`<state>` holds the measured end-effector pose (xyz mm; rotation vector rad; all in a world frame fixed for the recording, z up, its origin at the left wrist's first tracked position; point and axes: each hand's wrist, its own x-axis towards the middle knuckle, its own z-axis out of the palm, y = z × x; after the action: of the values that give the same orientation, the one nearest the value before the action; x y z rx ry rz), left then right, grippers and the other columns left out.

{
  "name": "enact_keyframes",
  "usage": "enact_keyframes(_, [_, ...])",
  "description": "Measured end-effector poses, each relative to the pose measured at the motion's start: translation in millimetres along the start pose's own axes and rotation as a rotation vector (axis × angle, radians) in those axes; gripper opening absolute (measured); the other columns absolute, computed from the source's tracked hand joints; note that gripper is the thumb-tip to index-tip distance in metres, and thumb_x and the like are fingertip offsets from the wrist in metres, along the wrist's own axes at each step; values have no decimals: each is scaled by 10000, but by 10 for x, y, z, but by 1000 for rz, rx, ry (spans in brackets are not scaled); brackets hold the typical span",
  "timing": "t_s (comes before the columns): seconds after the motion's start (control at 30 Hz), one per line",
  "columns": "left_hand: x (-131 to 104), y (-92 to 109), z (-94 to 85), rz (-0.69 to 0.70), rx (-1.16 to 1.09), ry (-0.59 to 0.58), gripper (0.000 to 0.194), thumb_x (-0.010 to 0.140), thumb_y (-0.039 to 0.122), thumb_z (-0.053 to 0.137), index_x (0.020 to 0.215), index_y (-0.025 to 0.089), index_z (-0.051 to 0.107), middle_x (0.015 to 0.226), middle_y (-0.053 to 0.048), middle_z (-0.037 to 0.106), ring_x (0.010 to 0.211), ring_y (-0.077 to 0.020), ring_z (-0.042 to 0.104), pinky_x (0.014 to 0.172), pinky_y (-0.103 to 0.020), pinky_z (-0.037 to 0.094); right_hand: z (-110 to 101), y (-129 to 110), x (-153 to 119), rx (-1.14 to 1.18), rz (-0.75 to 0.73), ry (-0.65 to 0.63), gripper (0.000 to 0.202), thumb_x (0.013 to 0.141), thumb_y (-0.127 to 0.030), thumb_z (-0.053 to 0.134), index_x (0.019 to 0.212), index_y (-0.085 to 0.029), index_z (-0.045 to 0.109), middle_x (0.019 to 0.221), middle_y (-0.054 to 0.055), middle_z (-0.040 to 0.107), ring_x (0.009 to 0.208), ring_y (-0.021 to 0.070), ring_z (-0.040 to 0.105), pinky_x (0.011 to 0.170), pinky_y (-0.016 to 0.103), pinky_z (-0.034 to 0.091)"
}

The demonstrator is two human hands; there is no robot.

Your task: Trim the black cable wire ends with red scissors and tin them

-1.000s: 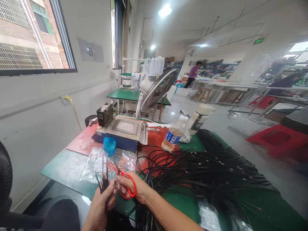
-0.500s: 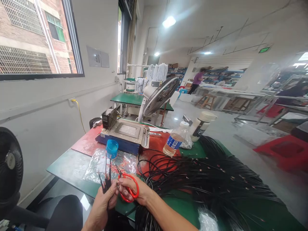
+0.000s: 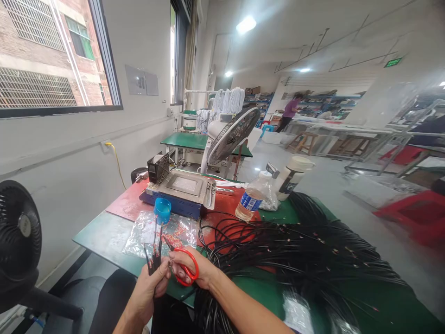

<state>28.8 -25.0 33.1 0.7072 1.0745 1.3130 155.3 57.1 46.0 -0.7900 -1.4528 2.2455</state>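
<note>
Closed around several black cables (image 3: 155, 260), my left hand (image 3: 150, 285) keeps their stripped ends pointing up, with thin inner wires showing at the tips. My right hand (image 3: 194, 269) has red-handled scissors (image 3: 188, 265) in its grip, the dark blades pointing up and left, close to the cable ends. The fingertips of both hands meet or nearly meet; what is between them is too small to make out. Below the right forearm and to the right spreads a large bundle of black cables (image 3: 302, 250) on the green table (image 3: 100, 234).
A clear plastic bag (image 3: 139, 239) with red scraps lies beyond my hands, near a blue cup (image 3: 162, 210). Behind are a blue-based machine (image 3: 174, 206) and a tilted fan (image 3: 231, 137). A bottle (image 3: 249, 197) and a white flask (image 3: 292, 178) stand right. Farther off, a person (image 3: 289, 113) stands.
The view has shifted slightly. The scissors have turned a little, their tips now nearer the cable ends on the left. Both hands keep their holds.
</note>
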Motion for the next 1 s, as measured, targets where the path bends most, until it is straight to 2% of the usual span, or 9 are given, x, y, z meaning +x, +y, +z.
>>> enact_keyframes(0.23, [-15, -28, 6, 56, 5, 10, 321, 784, 423, 605, 630, 148, 543, 443, 102, 291, 390, -24, 131, 396, -204, 88, 20, -26, -3, 81, 115, -34, 434, 704, -507, 607, 515, -123, 531, 361, -54, 428, 277, 19, 334, 267, 128, 199])
enact_keyframes(0.33, [-14, -9, 31, 75, 9, 9, 306, 796, 405, 596, 646, 143, 546, 482, 82, 359, 394, -18, 134, 398, -202, 91, 26, -23, 6, 100, 99, -28, 438, 702, -508, 617, 511, -124, 526, 356, -60, 421, 275, 13, 328, 270, 123, 196])
enact_keyframes(0.43, [-3, 25, 65, 86, 13, 7, 303, 809, 401, 579, 663, 137, 550, 545, 51, 441, 408, -15, 144, 401, -200, 95, 21, -5, 19, 134, 20, -33, 478, 696, -557, 623, 528, -117, 546, 357, -59, 425, 275, 17, 340, 278, 128, 219])
enact_keyframes(0.57, [24, 32, 91, 99, 10, 29, 315, 821, 411, 558, 655, 144, 539, 524, 70, 370, 423, -27, 138, 402, -200, 102, 4, 20, 32, 130, -116, -62, 512, 678, -591, 646, 577, -92, 593, 395, -35, 483, 285, 25, 379, 294, 140, 255])
enact_keyframes(0.77, [74, -45, 90, 69, -8, 94, 313, 823, 428, 552, 661, 163, 520, 453, 106, 263, 401, -32, 126, 394, -198, 105, 3, -5, 24, 119, -130, -46, 477, 662, -556, 682, 584, -94, 596, 382, -48, 468, 279, 27, 372, 301, 146, 257])
enact_keyframes(0.9, [99, -60, 72, 61, -39, 95, 338, 811, 453, 560, 641, 164, 515, 455, 91, 326, 386, -24, 139, 385, -196, 106, 12, -28, 25, 105, -115, -55, 450, 679, -530, 680, 585, -98, 594, 373, -53, 459, 268, 31, 364, 296, 151, 259])
enact_keyframes(1.0, [106, -50, 54, 45, -65, 52, 379, 785, 486, 575, 607, 158, 509, 447, 80, 355, 378, -18, 128, 382, -197, 95, 2, -16, 40, 99, -108, -78, 439, 688, -516, 679, 609, -89, 610, 377, -51, 462, 270, 35, 374, 301, 152, 271])
